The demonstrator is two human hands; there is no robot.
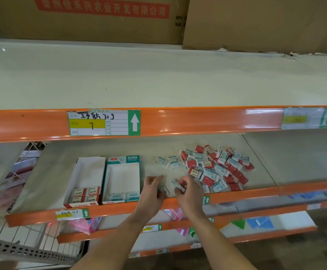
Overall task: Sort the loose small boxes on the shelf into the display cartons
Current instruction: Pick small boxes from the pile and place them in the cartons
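Observation:
A heap of loose small red and teal boxes lies on the middle shelf, right of two open display cartons. The red-trimmed carton on the left holds several red boxes at its front. The teal carton beside it holds a few teal boxes at its front. My left hand grips a small box just right of the teal carton. My right hand pinches a small teal box at the near edge of the heap. Both hands hover over the shelf's front edge.
An orange rail with a price label fronts the bare upper shelf. Brown cardboard cases stand at the top. Lower shelves carry pink packets. A grey wire basket sits at lower left.

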